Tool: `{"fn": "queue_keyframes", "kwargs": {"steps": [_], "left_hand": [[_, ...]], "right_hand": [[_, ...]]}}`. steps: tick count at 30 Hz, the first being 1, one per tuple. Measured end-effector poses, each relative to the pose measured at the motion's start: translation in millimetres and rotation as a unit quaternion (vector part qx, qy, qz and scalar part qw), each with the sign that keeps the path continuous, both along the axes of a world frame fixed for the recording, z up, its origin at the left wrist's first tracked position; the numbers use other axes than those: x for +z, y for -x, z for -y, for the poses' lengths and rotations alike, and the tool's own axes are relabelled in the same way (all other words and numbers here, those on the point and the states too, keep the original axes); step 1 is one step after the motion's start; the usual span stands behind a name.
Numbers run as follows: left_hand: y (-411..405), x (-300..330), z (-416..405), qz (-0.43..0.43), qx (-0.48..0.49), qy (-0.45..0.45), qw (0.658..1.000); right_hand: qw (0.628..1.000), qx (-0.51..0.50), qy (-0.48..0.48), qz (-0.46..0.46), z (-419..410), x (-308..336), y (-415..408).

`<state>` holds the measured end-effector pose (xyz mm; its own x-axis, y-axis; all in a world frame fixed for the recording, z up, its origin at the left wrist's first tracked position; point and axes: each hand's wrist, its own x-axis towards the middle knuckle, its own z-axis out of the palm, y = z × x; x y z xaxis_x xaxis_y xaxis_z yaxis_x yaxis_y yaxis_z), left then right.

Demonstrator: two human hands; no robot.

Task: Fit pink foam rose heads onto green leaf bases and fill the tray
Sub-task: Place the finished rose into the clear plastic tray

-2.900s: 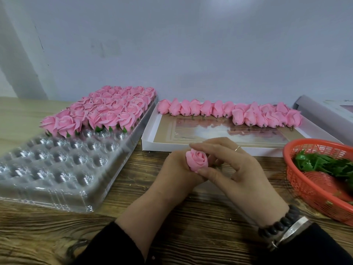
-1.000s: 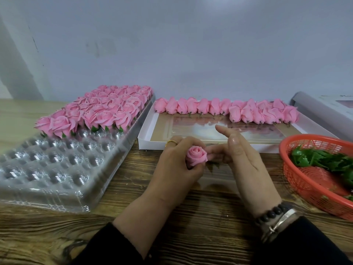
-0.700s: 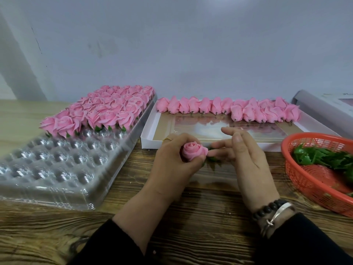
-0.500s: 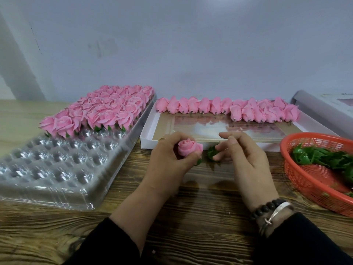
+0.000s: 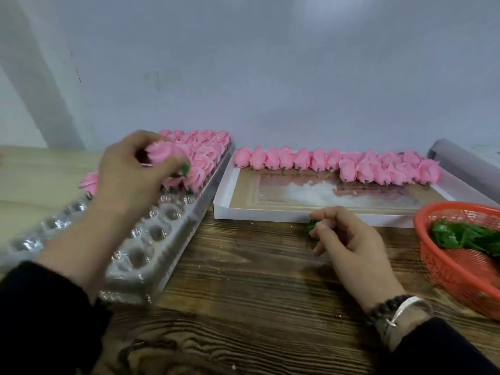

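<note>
Rose: pink foam rose [image 5: 162,154] with a green leaf base under it – held in the left hand [image 5: 135,174] above the clear tray [image 5: 151,239], near the filled rows.
Left hand: fingers curled around the rose; the picture is blurred here, so exact finger places I cannot tell.
Right hand [image 5: 343,239]: rests on the table, fingertips pinching a small green leaf base [image 5: 312,226].
Handling: foam looks very light and soft, petals probably dent easily – better to hold low, at the green base, and press gently into a cup.
Tray: far rows full of roses, near cups not yet filled.
Supply: row of loose rose heads [image 5: 338,166] in the white box [image 5: 270,215]; leaves in the orange basket [image 5: 454,272].
Surface: dark wooden table [image 5: 257,293] with strong grain.
Room: plain pale wall behind.
</note>
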<state>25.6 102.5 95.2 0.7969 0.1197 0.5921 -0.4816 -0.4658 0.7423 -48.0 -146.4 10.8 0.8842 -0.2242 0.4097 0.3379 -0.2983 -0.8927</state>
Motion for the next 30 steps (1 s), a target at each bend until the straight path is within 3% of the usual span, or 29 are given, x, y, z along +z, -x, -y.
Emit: {"fn": "queue_keyframes", "kwargs": {"steps": [5, 8, 18, 30], "left_hand": [[-36, 1, -67, -0.05, 0.147, -0.096, 0.983], [-46, -11, -79, -0.077, 0.187, -0.169, 0.965], [-63, -32, -66, -0.115, 0.188, -0.271, 0.937], [-76, -37, -55, -0.149, 0.182, -0.298, 0.925]], "right_hand": [[1.0, -0.001, 0.014, -0.006, 1, -1, 0], [1.0, -0.002, 0.012, -0.01, 1, 0, 0], [1.0, -0.001, 0.012, -0.016, 1, 0, 0], [0.999, -0.004, 0.019, -0.033, 3, -3, -1]]}}
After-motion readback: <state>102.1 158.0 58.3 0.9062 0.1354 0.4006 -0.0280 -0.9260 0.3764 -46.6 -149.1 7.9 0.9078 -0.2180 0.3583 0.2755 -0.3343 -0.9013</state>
